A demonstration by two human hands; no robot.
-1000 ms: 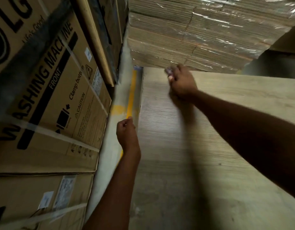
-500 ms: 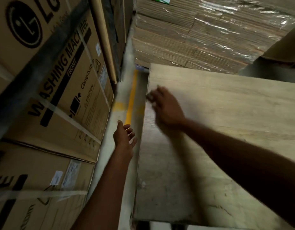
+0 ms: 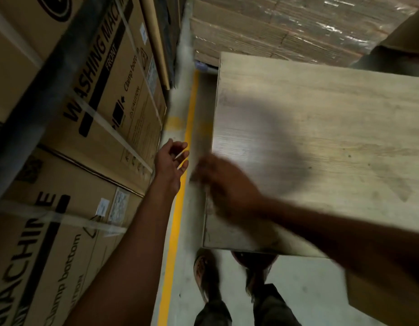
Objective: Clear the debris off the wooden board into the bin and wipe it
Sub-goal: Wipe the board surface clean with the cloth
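A pale wooden board (image 3: 321,142) fills the right half of the view, lying flat with faint smudges and dust on it. My right hand (image 3: 225,187) is blurred with motion at the board's left edge, fingers reaching past the rim; I cannot tell whether it holds anything. My left hand (image 3: 172,163) hangs just left of that edge over the floor, palm up and cupped, fingers apart, with nothing visible in it. No bin or cloth is in view.
Stacked washing machine cartons (image 3: 90,128) wall off the left side. A wrapped pallet of flat cardboard (image 3: 286,27) stands behind the board. A yellow floor line (image 3: 177,220) runs along the narrow aisle between cartons and board. My feet (image 3: 206,276) show below the board's near edge.
My right hand swept from the board's far left corner toward me along the left edge. My left hand opened from a fist into a cupped palm.
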